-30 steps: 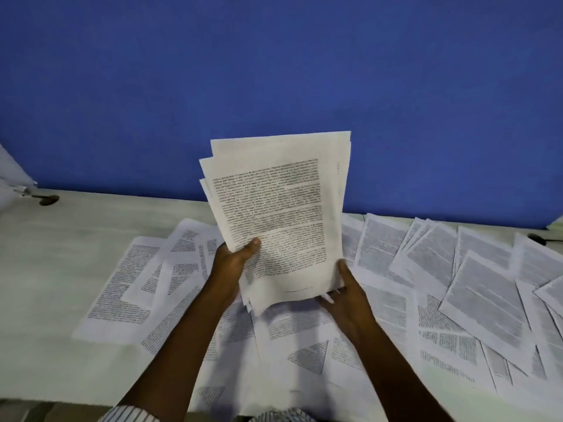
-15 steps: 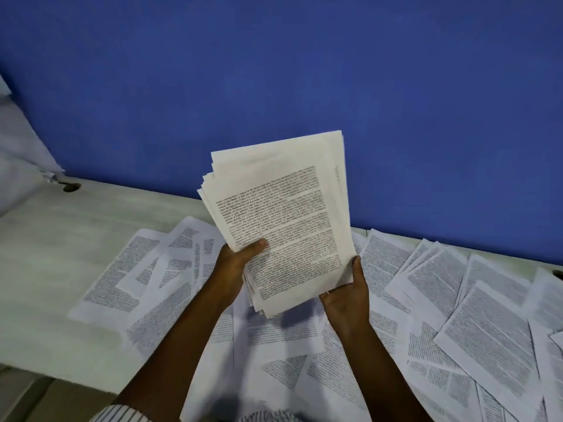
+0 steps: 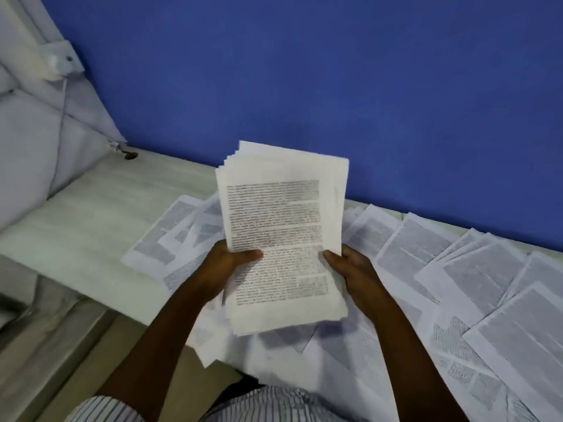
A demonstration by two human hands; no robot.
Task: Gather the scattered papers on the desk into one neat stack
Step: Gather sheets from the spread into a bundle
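The stack of papers [image 3: 283, 226] is held up off the table [image 3: 91, 214], nearly upright and leaning a little to the left, with its printed top sheet facing the camera. Its edges are not yet flush: several sheet corners fan out at the upper left and along the bottom. The left hand [image 3: 225, 269] grips the stack's lower left edge with its thumb laid across the front of the top sheet. The right hand [image 3: 356, 275] grips the lower right edge the same way. The fingers of both hands are hidden behind the pages.

Below and around the stack, loose printed sheets lie overlapping on the table: a smaller cluster [image 3: 170, 242] to the left and a wider spread [image 3: 463, 269] running off to the right. A blue wall [image 3: 304, 71] rises behind the table, and a white padded panel [image 3: 33, 132] stands at the far left. A striped shirt [image 3: 274, 403] shows at the bottom edge.
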